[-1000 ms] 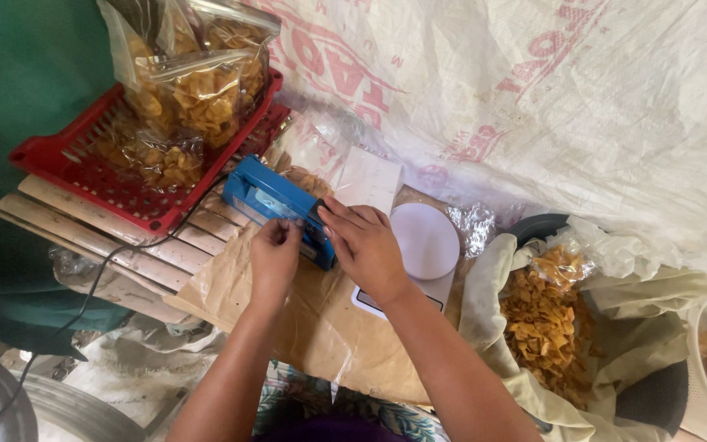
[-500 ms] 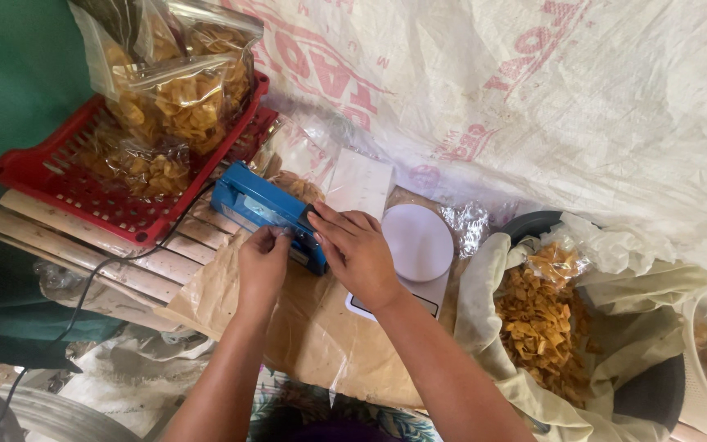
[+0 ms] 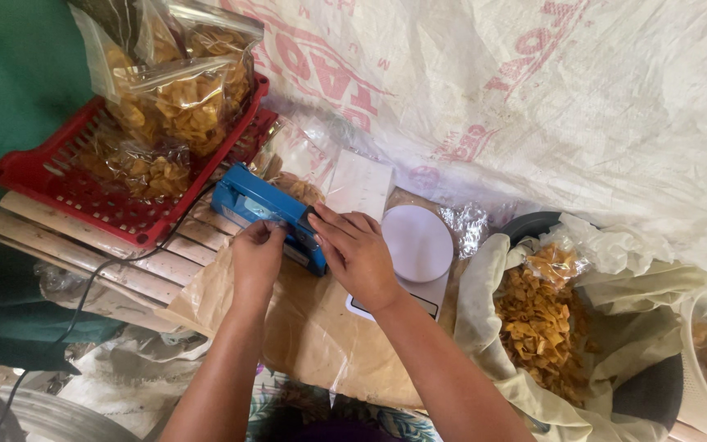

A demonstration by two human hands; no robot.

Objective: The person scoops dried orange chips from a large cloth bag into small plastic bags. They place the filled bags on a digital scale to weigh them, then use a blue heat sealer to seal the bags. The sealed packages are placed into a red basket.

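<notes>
Both your hands rest on the blue sealer (image 3: 267, 210) at the bench's middle.
A red basket (image 3: 83, 192) of chip bags sits left, a white scale (image 3: 416, 245) right. Your left hand (image 3: 257, 255) curls against the sealer's front; your right hand (image 3: 358, 254) presses flat on its bar.

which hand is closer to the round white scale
Right. The right hand presses the blue sealer right beside the white scale; the left hand sits farther left, beyond it.
</notes>
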